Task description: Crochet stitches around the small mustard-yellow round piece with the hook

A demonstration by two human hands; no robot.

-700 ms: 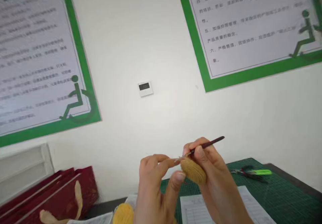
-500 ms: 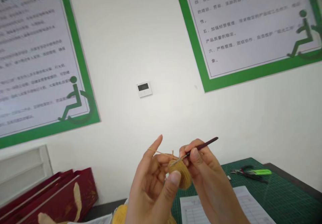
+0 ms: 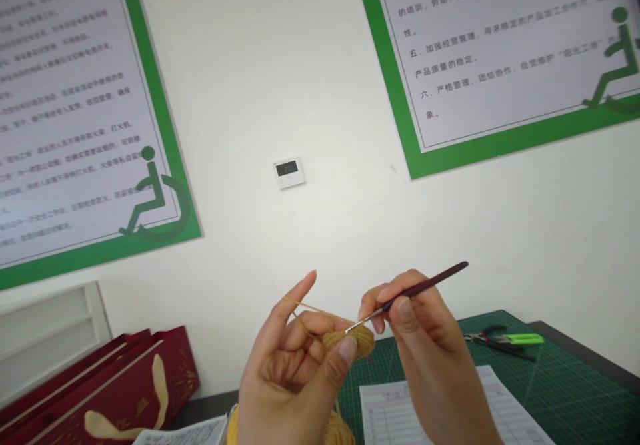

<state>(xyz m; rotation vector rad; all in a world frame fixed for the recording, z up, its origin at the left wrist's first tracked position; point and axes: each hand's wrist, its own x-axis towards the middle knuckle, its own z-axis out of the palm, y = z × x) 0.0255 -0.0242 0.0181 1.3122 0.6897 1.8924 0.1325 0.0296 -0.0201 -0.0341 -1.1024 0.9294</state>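
Observation:
My left hand [image 3: 287,372] pinches a small mustard-yellow crocheted piece [image 3: 349,340] between thumb and middle fingers, with the forefinger raised and a strand of yellow yarn [image 3: 320,310] running over it. My right hand [image 3: 425,338] grips a dark red crochet hook [image 3: 425,286], whose metal tip touches the top edge of the piece. A yellow yarn ball [image 3: 335,428] shows partly below my hands.
A green cutting mat [image 3: 560,378] lies on the dark table with a printed sheet [image 3: 395,412] on it. Pliers with green handles [image 3: 505,342] rest at the far right. Dark red gift bags [image 3: 115,392] stand at left. Two green-framed posters hang on the white wall.
My left forefinger has lifted and now carries the yarn strand. The crocheted piece has dropped lower and tilted flatter, and the hook's tip has moved to its upper edge.

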